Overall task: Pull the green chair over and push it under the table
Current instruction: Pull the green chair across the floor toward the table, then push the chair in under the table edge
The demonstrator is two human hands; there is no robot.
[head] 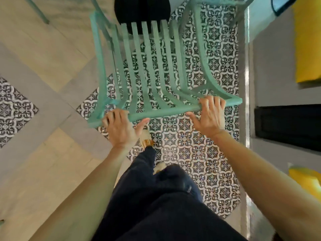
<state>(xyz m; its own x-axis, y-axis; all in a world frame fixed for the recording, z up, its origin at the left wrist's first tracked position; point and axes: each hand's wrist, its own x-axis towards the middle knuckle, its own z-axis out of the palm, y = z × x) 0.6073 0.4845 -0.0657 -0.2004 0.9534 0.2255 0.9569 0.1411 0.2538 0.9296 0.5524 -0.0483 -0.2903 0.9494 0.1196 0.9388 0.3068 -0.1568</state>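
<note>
Over patterned black-and-white floor tiles (pixel 191 150), the green chair (pixel 144 66) with its slatted, curved back stands before a black cushion (pixel 142 11). Left hand (pixel 119 129) and right hand (pixel 208 115) grip its rounded top rail, fingers curled over it.
</note>
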